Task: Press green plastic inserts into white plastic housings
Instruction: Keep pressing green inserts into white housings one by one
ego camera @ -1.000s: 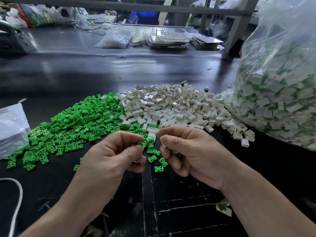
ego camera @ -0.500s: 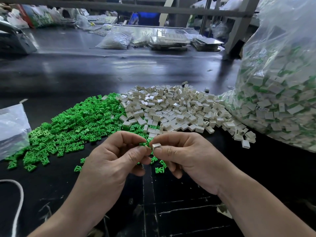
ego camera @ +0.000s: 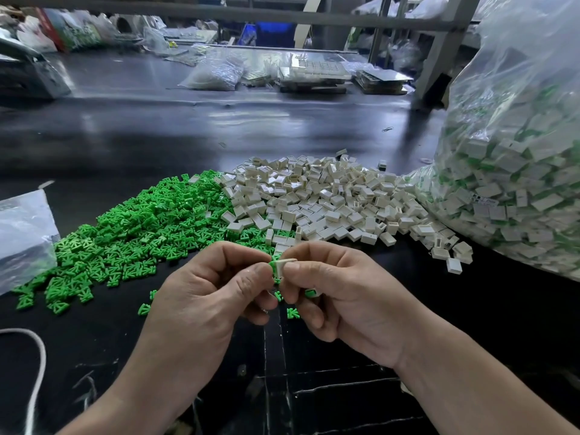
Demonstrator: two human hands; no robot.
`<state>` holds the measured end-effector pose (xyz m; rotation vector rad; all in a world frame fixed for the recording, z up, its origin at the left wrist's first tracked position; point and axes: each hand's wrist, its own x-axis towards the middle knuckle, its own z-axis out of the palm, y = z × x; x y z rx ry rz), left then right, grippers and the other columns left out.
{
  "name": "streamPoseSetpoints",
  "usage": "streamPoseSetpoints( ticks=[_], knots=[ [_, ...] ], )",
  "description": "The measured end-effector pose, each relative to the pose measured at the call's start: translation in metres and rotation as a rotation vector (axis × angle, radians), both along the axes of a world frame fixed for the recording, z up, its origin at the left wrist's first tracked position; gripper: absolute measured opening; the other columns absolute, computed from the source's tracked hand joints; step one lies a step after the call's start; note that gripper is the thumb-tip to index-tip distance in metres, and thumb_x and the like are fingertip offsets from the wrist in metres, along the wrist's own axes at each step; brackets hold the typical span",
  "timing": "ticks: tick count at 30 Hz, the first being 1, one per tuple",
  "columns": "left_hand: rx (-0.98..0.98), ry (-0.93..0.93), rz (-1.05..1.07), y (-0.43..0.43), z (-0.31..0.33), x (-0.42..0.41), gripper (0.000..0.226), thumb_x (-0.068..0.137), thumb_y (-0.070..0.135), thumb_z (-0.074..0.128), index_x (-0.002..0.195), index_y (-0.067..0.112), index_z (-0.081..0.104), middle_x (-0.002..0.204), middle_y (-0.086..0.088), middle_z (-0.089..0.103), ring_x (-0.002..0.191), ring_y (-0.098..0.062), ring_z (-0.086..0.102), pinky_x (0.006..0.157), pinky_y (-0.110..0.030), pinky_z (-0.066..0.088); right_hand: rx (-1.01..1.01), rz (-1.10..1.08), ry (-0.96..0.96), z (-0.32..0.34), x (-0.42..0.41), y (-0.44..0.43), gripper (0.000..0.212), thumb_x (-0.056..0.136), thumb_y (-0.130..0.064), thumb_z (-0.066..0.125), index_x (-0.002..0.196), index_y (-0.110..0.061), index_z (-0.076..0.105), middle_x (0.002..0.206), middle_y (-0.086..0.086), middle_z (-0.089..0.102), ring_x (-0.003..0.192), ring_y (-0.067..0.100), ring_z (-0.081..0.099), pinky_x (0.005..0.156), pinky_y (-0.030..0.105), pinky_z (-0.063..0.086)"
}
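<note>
housing (ego camera: 287, 267) upright, insert (ego camera: 273, 266) at its left

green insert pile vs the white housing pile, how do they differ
Colour: the green insert pile is bright green; the white housing pile is off-white. Shape: the green insert pile holds flat, forked pieces; the white housing pile holds boxy blocks. Place: the green insert pile lies left, the white housing pile right, against the clear bag. Shared: both are loose heaps on the black table, touching where they meet.
</note>
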<state>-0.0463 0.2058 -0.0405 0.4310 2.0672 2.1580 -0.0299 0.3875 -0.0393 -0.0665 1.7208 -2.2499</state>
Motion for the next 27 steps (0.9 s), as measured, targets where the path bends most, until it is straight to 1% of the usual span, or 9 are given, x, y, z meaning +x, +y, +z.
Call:
streamPoseSetpoints(
  ticks=[5, 10, 12, 14, 16, 19, 22, 24, 27],
  knots=[
    [-0.066, 0.038, 0.018, -0.0034, -0.0006, -0.001, 0.01, 0.075, 0.025, 0.069, 0.084, 0.023, 0.074, 0.073, -0.011, 0.07, 0.065, -0.021, 0.069, 0.057, -0.022, 0.055, 0.283, -0.042, 0.105, -0.0002, 0.0017, 0.001, 0.011, 0.087, -0.034, 0.072, 0.092, -0.024, 0.075, 0.073, -0.002, 0.062, 0.052, 0.008, 0.051, 0.042, 0.021, 0.041],
    [-0.134, 0.083, 0.014, -0.0055, 0.0004, -0.0005, 0.009, 0.074, 0.027, 0.071, 0.082, 0.027, 0.075, 0.072, -0.007, 0.071, 0.064, -0.018, 0.069, 0.057, -0.023, 0.056, 0.326, -0.052, 0.154, 0.001, 0.0036, 0.0003, 0.01, 0.095, -0.033, 0.068, 0.096, -0.026, 0.075, 0.072, -0.005, 0.062, 0.055, 0.008, 0.052, 0.044, 0.022, 0.042],
    [-0.092, 0.06, -0.002, -0.0054, 0.0011, -0.0006, 0.011, 0.075, 0.03, 0.072, 0.084, 0.023, 0.075, 0.072, -0.009, 0.07, 0.064, -0.02, 0.069, 0.055, -0.024, 0.056, 0.335, -0.05, 0.164, 0.0014, 0.004, -0.0005, 0.011, 0.095, -0.034, 0.067, 0.095, -0.026, 0.074, 0.072, -0.004, 0.063, 0.055, 0.009, 0.053, 0.045, 0.022, 0.042],
    [0.027, -0.034, -0.042, -0.0047, 0.0023, -0.0013, 0.017, 0.077, 0.03, 0.079, 0.087, 0.018, 0.074, 0.073, -0.012, 0.069, 0.061, -0.023, 0.068, 0.052, -0.026, 0.054, 0.308, -0.039, 0.157, 0.0029, 0.0041, -0.0016, 0.015, 0.092, -0.036, 0.065, 0.091, -0.025, 0.074, 0.073, -0.002, 0.062, 0.054, 0.01, 0.053, 0.043, 0.023, 0.041],
    [0.189, -0.182, -0.134, -0.0027, 0.0027, -0.0013, 0.03, 0.077, 0.033, 0.08, 0.098, 0.012, 0.073, 0.072, -0.014, 0.067, 0.058, -0.024, 0.065, 0.049, -0.027, 0.052, 0.231, -0.02, 0.132, 0.0043, 0.0042, -0.0024, 0.016, 0.089, -0.034, 0.064, 0.085, -0.022, 0.074, 0.072, 0.001, 0.06, 0.052, 0.011, 0.051, 0.041, 0.022, 0.039],
    [0.369, -0.347, -0.309, 0.0005, 0.0016, 0.0007, 0.049, 0.072, 0.034, 0.083, 0.112, 0.009, 0.069, 0.069, -0.013, 0.064, 0.054, -0.021, 0.064, 0.045, -0.027, 0.051, 0.106, 0.017, 0.073, 0.0042, 0.0054, -0.004, 0.024, 0.088, -0.029, 0.063, 0.088, -0.006, 0.068, 0.073, 0.007, 0.056, 0.048, 0.012, 0.046, 0.037, 0.021, 0.035],
    [0.457, -0.444, -0.366, 0.0015, 0.0023, 0.0014, 0.054, 0.063, 0.034, 0.09, 0.107, 0.008, 0.071, 0.065, -0.012, 0.065, 0.05, -0.02, 0.065, 0.039, -0.024, 0.051, -0.022, 0.063, -0.018, 0.0036, 0.0067, -0.0062, 0.044, 0.087, -0.026, 0.063, 0.11, 0.011, 0.058, 0.073, 0.007, 0.053, 0.046, 0.01, 0.042, 0.036, 0.019, 0.031],
    [0.471, -0.487, -0.347, 0.0017, 0.003, 0.0011, 0.055, 0.055, 0.034, 0.094, 0.099, 0.009, 0.074, 0.061, -0.012, 0.064, 0.045, -0.019, 0.063, 0.037, -0.023, 0.049, -0.042, 0.086, -0.039, 0.0046, 0.0071, -0.0069, 0.05, 0.086, -0.025, 0.063, 0.12, 0.011, 0.056, 0.07, 0.003, 0.053, 0.044, 0.008, 0.04, 0.035, 0.017, 0.029],
    [0.483, -0.513, -0.332, 0.002, 0.0038, 0.0007, 0.054, 0.049, 0.032, 0.096, 0.093, 0.009, 0.076, 0.058, -0.012, 0.063, 0.042, -0.018, 0.061, 0.035, -0.023, 0.048, -0.039, 0.092, -0.049, 0.0066, 0.0069, -0.0067, 0.051, 0.086, -0.024, 0.063, 0.122, 0.011, 0.055, 0.068, 0.0, 0.054, 0.043, 0.006, 0.04, 0.035, 0.016, 0.028]
  ],
)
